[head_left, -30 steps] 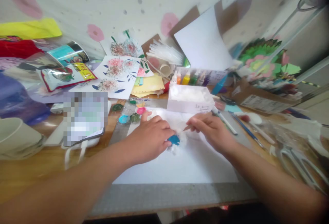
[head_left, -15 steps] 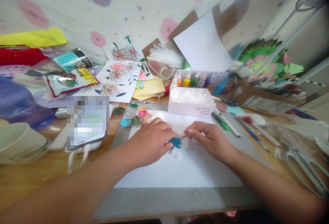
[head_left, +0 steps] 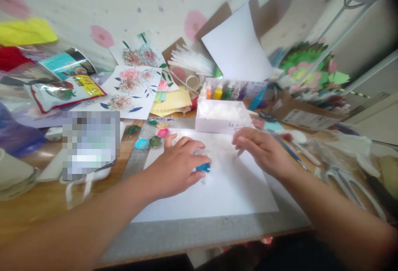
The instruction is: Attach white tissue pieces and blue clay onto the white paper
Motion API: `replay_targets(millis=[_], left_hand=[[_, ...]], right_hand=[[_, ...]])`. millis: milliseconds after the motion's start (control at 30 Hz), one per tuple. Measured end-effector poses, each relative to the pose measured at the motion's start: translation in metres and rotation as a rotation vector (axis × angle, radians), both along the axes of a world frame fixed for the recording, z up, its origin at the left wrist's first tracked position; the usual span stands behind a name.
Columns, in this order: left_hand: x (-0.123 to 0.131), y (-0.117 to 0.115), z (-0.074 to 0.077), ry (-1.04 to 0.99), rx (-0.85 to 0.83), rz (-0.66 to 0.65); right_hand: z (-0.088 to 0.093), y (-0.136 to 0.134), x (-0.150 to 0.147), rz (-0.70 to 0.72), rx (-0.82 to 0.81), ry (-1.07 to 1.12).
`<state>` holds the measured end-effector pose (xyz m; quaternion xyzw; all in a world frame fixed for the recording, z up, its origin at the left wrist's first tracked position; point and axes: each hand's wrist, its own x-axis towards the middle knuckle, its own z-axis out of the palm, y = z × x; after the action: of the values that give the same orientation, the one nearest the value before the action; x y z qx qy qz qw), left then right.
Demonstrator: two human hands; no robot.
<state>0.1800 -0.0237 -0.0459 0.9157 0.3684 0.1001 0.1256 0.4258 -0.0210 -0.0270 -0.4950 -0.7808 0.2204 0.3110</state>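
My left hand (head_left: 178, 163) is over a sheet of white paper (head_left: 174, 204), thumb and forefinger about a small blue piece (head_left: 204, 167) with a ragged edge; its other fingers are spread. White fluff shows beside the blue piece, and its exact kind is unclear. To the right, above the paper, my right hand (head_left: 259, 148) is closed, thumb against fingers. What it pinches, if anything, is too small and blurred to name. Just beyond both hands stands a white box (head_left: 217, 121) filled with white fluffy material.
A palette with blobs of paint (head_left: 155, 141) lies left of the paper. Small bottles (head_left: 218, 92) line up behind the box. Scissors (head_left: 345, 184) and a brush (head_left: 289, 150) lie to the right; a phone (head_left: 91, 144) and a cup (head_left: 14, 175) are on the left.
My right hand has pulled away from the blue piece, rightward and slightly up. The fingers of my left hand have spread somewhat, still around the blue piece. The view has shifted a little.
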Motion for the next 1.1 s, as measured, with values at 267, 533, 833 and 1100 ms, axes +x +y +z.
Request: replay_targets(millis=[267,533,833,1100], left_hand=[[-0.002,0.001,0.000,0.021,0.016,0.013],[-0.003,-0.001,0.003,0.012,0.013,0.017],[-0.004,0.001,-0.001,-0.008,0.011,0.007],[-0.005,-0.002,0.002,-0.003,0.002,0.013]], right_hand=[[-0.031,0.003,0.008,-0.024,-0.107,-0.409],[-0.002,-0.005,-0.009,-0.130,-0.070,-0.165],[0.001,-0.002,-0.040,0.053,-0.349,-0.149],[0.004,0.005,-0.035,-0.001,-0.144,-0.128]])
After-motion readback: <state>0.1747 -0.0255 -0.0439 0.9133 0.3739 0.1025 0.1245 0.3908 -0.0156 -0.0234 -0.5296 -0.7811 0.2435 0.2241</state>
